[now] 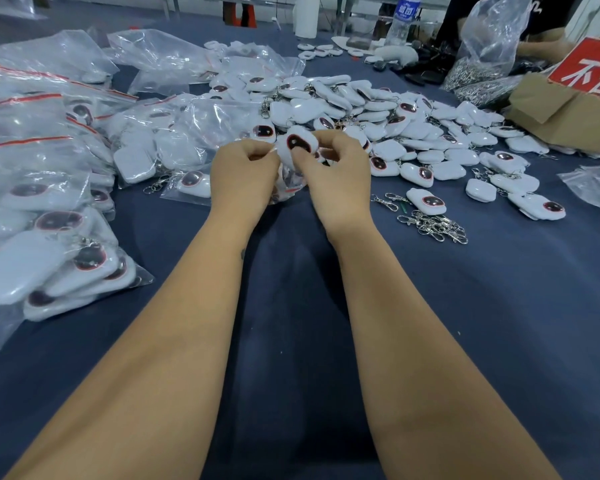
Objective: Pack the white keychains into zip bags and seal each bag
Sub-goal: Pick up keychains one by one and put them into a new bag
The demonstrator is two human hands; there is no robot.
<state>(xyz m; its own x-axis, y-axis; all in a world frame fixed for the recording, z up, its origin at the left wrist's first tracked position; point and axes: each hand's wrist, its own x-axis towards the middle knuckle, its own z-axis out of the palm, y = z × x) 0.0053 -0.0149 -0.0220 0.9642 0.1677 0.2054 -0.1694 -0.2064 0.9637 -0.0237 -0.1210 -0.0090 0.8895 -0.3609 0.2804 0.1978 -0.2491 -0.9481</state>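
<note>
A white keychain (300, 144) with a dark oval face is held up between both hands over the blue table. My right hand (336, 171) pinches its right side with curled fingers. My left hand (245, 168) pinches its left edge, together with a clear zip bag (286, 183) that hangs below and is mostly hidden behind the hands. Behind and to the right lies a big heap of loose white keychains (378, 112).
Filled zip bags with red strips (49, 168) pile up along the left side. Loose metal clasps (433, 223) lie to the right. A cardboard box with a red sign (561, 105), a bag of metal rings (478, 64) and a water bottle (402, 19) stand at the back right.
</note>
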